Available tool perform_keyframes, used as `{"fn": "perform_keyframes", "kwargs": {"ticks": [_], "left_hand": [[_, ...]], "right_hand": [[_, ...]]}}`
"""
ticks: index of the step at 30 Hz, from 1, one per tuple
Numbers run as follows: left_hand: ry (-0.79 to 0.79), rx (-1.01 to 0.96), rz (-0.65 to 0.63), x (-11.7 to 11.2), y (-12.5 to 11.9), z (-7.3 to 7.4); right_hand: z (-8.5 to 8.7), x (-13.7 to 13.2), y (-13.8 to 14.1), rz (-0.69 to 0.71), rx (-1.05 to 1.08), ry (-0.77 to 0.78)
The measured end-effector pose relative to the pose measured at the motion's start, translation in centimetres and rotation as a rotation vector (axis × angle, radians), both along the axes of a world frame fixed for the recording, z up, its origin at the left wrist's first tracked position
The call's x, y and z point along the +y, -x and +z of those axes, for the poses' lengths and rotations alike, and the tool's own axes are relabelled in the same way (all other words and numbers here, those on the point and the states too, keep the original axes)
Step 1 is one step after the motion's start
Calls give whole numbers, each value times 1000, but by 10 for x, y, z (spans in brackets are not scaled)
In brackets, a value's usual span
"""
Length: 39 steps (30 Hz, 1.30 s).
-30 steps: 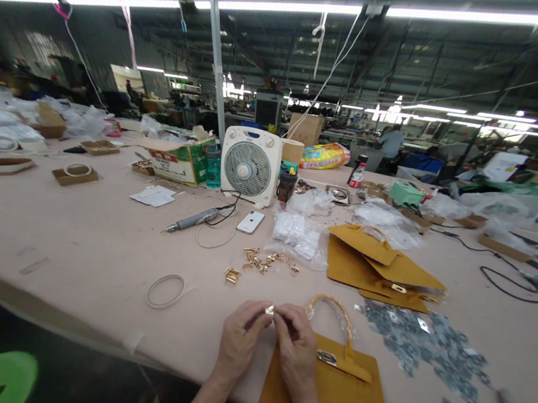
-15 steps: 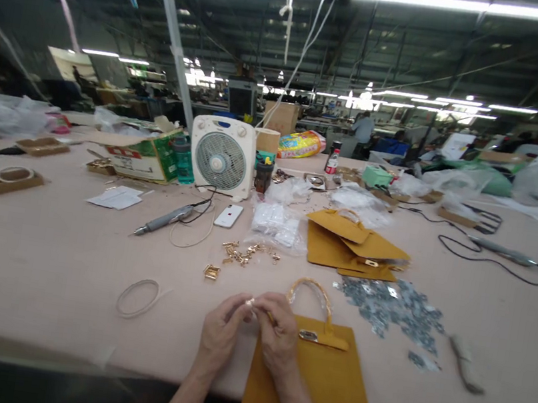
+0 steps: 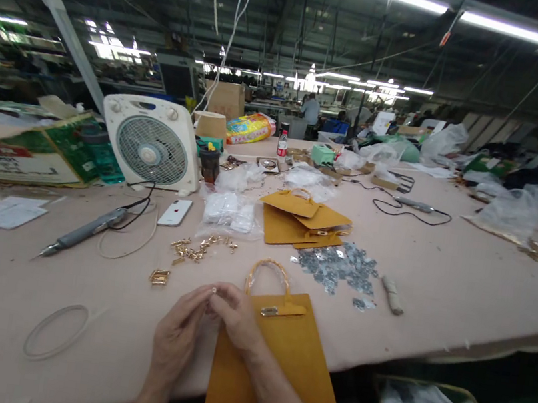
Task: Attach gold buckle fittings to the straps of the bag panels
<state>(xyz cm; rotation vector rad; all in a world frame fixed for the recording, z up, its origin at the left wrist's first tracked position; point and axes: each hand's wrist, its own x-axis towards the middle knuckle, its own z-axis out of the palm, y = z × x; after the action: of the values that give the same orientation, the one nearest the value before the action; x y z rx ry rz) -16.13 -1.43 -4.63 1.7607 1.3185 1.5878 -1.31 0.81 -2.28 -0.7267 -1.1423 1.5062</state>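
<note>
A small bright piece (image 3: 214,290) is held just off the upper-left edge of the mustard bag (image 3: 294,350), taken as ref. pt., w/ the left hand (image 3: 177,332) placed beside that edge & the right hand (image 3: 238,321) partly over it. The fingers of both hands are brought together at the tips & the piece appears pinched between them; most of it is covered, so its type can't be told. The bag is laid flat on the surface (image 3: 130,315), its lower end extended past the front edge. Re progress: the handle (image 3: 270,261) is seen at the bag's top & a metal plate (image 3: 269,311) is set on its upper part, so that much is judged done; whether all is fastened can't be told. The held piece isn't mounted yet, so work is judged approx. midway. Loose gold-colored fittings (image 3: 195,251) are scattered beyond the bag to its left, w/ gold frames (image 3: 159,277) grouped nearer; these are judged unused. Grey metal plates (image 3: 335,265) are heaped beyond it to the right, prob. unused too. Directly beyond, other mustard pcs (image 3: 286,224) are stacked, status unclear. The driver (image 3: 87,233), well left of the bag, is held by neither hand.
</note>
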Motion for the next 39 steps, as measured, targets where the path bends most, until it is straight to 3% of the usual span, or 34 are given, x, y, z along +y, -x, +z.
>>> {"fn": "perform_keyframes", "kwargs": {"ticks": [4, 8, 13, 17, 22, 26, 29, 34, 39], "left_hand": [[-1, -19, -50, -1, -2, 4], [113, -54, 6, -4, -6, 8], [48, 25, 49, -9, -8, 12], [-75, 186, 20, -12, -16, 19], [11, 441, -151, -25, -67, 26], [139, 618, -139, -50, -127, 21], [137, 660, -145, -69, -155, 14], [22, 691, -183, -81, -158, 8], [13, 647, -201, -80, -155, 13]], "right_hand": [[-5, 0, 5, -62, 121, 66], [0, -7, -3, -103, 118, 89], [5, -19, -60, -268, -46, 46], [-10, -20, -118, -466, -138, 30], [-29, -14, -148, -638, -40, -3], [-32, -12, -147, -654, -59, 0], [-35, -13, -145, -660, -60, 40], [-32, -17, -148, -671, -213, -4], [-15, -25, -157, -448, -585, -229]]}}
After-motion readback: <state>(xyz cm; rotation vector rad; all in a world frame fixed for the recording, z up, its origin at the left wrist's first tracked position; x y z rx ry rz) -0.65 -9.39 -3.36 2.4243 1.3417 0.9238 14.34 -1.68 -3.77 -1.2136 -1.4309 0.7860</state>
